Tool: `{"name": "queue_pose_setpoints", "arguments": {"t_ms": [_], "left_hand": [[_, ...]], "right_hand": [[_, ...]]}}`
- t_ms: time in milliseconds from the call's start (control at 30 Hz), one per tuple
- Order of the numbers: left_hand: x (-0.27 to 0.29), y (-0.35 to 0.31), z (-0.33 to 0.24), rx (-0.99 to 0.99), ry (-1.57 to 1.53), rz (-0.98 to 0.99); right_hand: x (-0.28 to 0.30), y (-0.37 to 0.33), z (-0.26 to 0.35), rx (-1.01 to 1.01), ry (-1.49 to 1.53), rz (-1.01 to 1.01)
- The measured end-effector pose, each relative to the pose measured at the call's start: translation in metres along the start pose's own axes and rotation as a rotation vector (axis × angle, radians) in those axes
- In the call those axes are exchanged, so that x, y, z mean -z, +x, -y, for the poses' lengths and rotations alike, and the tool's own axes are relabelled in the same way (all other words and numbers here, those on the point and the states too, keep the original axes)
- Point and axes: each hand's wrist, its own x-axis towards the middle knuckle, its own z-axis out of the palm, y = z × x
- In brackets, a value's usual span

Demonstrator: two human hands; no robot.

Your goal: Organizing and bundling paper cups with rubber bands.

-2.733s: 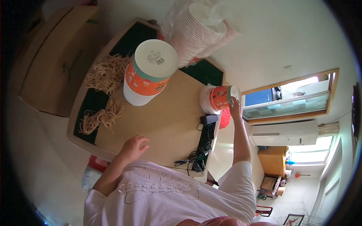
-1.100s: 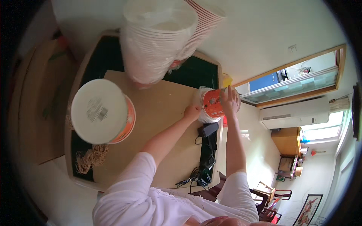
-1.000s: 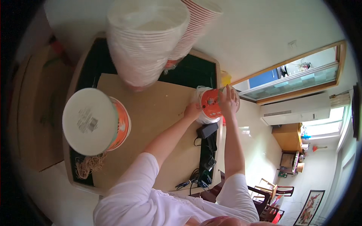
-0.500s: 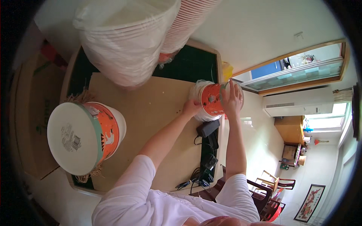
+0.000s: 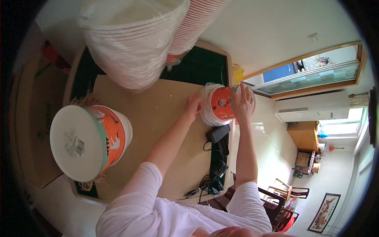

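Both hands [image 5: 193,107] [image 5: 241,103] pinch the orange-and-white paper tub [image 5: 222,103] from opposite sides in a spread grip; steadying its wrapped rim evenly seems wise.

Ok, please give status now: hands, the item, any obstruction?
Both hands on orange paper bowl: left hand, right hand. Bowl sits in white stack. Black power adapter close beside.

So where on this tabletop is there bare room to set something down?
The widest bare patch is the brown board, between the upturned orange tub and the left hand. A smaller patch lies nearer the body, left of the black cables. The far edge is crowded by wrapped cup stacks; both hands, the right hand too, hold the orange cup stack.
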Motion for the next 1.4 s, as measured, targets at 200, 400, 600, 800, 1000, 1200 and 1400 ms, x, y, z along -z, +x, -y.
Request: {"name": "queue_pose_setpoints", "arguments": {"t_ms": [200,400,600,800,1000,1200,1400], "left_hand": [[0.041,-0.056,0.017,-0.148,0.643,0.078],[0.148,-0.194,0.025,-0.201,1.142,0.126],[0.245,-0.333,-0.05,-0.437,0.993,-0.303],[0.231,-0.373,-0.108,-0.556,0.5,-0.437],[0.209,-0.359,-0.131,-0.602,0.382,-0.342],[0.197,-0.364,-0.14,-0.441,0.244,-0.368],[0.191,-0.367,-0.145,-0.372,0.263,-0.392]], "right_hand": [[-0.007,-0.003,-0.004,-0.01,0.064,0.003],[-0.011,-0.004,-0.015,0.006,0.044,-0.076],[0.091,-0.038,0.117,0.212,0.732,-0.165],[0.18,-0.114,0.266,0.817,0.954,0.044],[0.182,-0.117,0.307,0.878,0.815,0.122],[0.189,-0.12,0.316,0.879,0.812,0.191],[0.205,-0.117,0.317,0.963,0.791,0.158]]}}
